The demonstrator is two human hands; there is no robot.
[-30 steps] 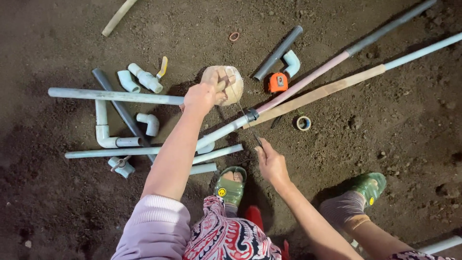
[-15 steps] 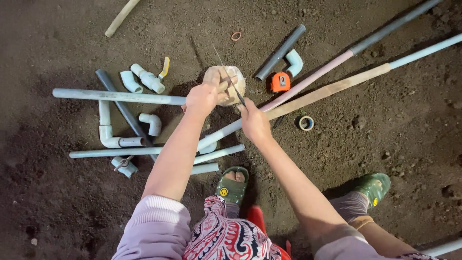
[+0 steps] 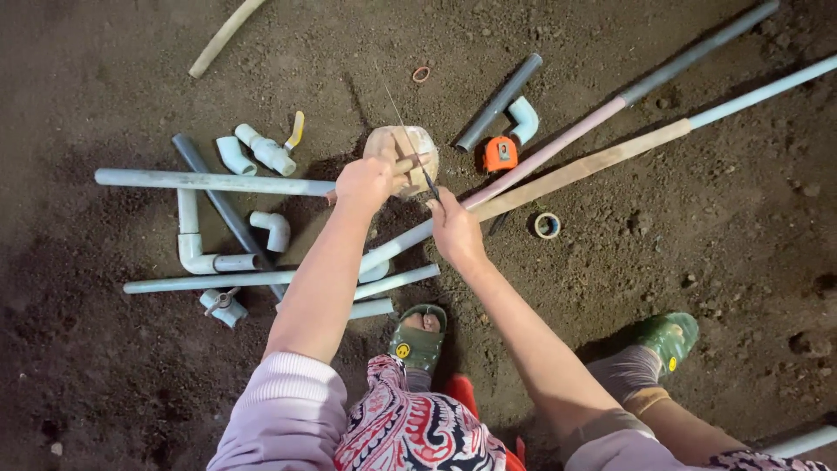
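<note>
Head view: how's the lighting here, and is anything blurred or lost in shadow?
Head view: light is strongest mid-frame, with corners falling darker; both the left hand and right hand are sharp; dark shadows sit beside the grey pipes; the thin blade is hard to make out.

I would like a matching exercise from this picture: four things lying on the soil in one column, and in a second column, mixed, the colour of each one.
Things:
1. tape measure
2. sandal under the person
3. ring of tape
4. handle of the valve beside the pale fittings

Colours:
a. yellow
b. white
c. orange
d. green

Pairs: 1-c, 2-d, 3-b, 4-a
</note>
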